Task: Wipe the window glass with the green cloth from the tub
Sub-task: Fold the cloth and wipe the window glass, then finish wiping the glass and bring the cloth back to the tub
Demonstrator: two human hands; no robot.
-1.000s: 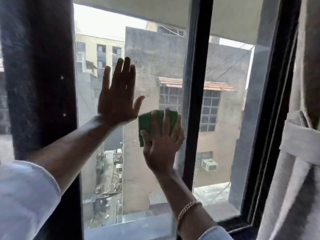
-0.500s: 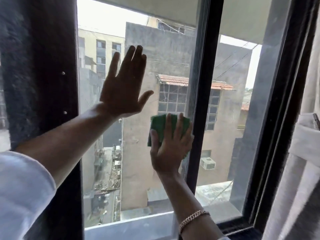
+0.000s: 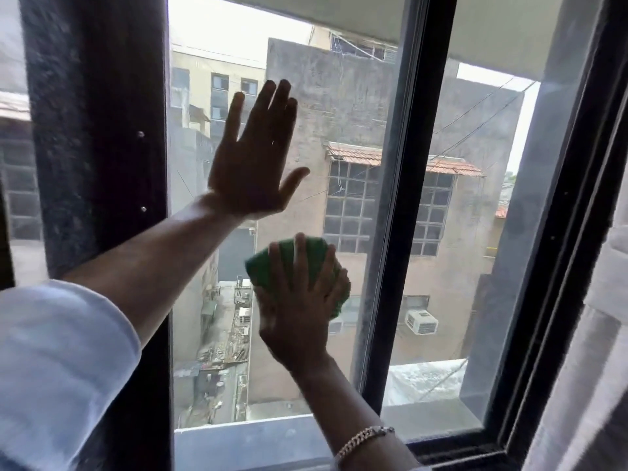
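The window glass [image 3: 343,103] fills the middle of the view, with buildings visible through it. My right hand [image 3: 299,304] presses the green cloth [image 3: 261,266] flat against the pane, fingers spread over it, so only the cloth's upper and right edges show. Above and to the left, my left hand [image 3: 255,161] lies flat on the same pane, fingers together and pointing up, holding nothing. The tub is out of view.
A wide dark frame post [image 3: 98,164] stands left of the pane. A black vertical bar [image 3: 401,198] divides it from the right pane [image 3: 475,232]. The outer black frame [image 3: 557,266] and a pale curtain [image 3: 598,368] are at the right. A sill [image 3: 244,440] runs below.
My right hand has slid the cloth down and slightly left on the glass, away from the black bar. My left hand stays flat on the pane, shifted a little to the right in the view.
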